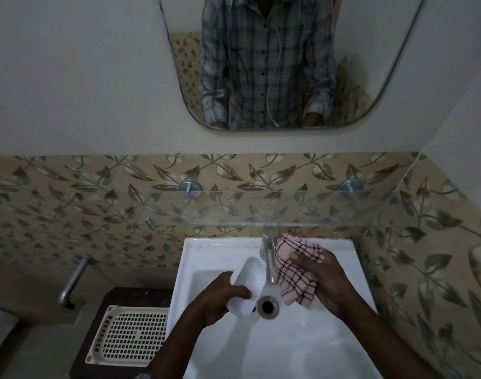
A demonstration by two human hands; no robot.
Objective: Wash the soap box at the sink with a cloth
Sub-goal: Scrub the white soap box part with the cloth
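Left hand (pixel 220 296): gripping the white soap box (pixel 247 283) over the sink (pixel 206 250), beside the drain (pixel 267 306).
Right hand (pixel 327 280): gripping the checked cloth (pixel 294 272), right of the tap (pixel 269 258).
Writing: none readable.

1. The far wall (pixel 70 77) is plain white plaster in its upper part, and the light is dim.
2. A mirror (pixel 288 64) with rounded lower corners hangs high on that wall, right of centre.
3. Below the plaster runs a band of beige tiles (pixel 83 187) patterned with leaves; it wraps onto the right wall.
4. A clear glass shelf (pixel 302 212) juts out from the tiles on two round metal brackets (pixel 189 186).
5. At the near left, a metal pipe (pixel 72 280) bends down from the tiles.
6. Just beside it, a white perforated plastic tray (pixel 130 335) lies on a dark stand (pixel 116 294).
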